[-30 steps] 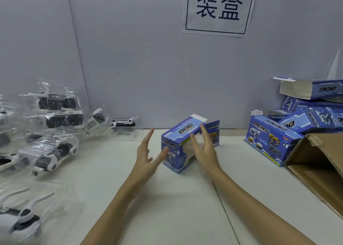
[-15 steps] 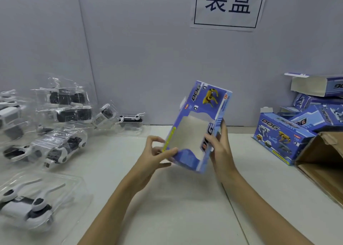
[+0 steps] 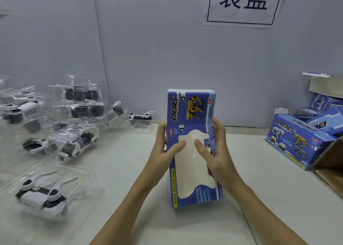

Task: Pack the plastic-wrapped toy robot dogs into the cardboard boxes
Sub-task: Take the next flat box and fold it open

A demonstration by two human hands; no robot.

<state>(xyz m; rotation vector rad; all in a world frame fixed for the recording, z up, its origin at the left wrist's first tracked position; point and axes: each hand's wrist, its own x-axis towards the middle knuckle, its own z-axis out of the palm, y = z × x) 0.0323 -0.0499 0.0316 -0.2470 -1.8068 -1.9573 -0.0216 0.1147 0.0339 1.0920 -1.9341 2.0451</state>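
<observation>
White table (image 3: 130, 170): wrapped toy dogs (image 3: 70, 144) left, blue boxes (image 3: 297, 142) and brown carton (image 3: 330, 157) right.

- Box (image 3: 193, 148), centre: blue, yellow dog picture, pale window.
- Wrapped robot dogs (image 3: 70, 139), nine o'clock: white and black under clear plastic.
- Stacked boxes (image 3: 297, 142), three o'clock: blue, yellow accents.
- Wall sign (image 3: 241, 5), twelve o'clock: white, dark-blue characters.

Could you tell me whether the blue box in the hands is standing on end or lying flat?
On end: the blue box stands tall on the table, held by the left hand and right hand.
</observation>
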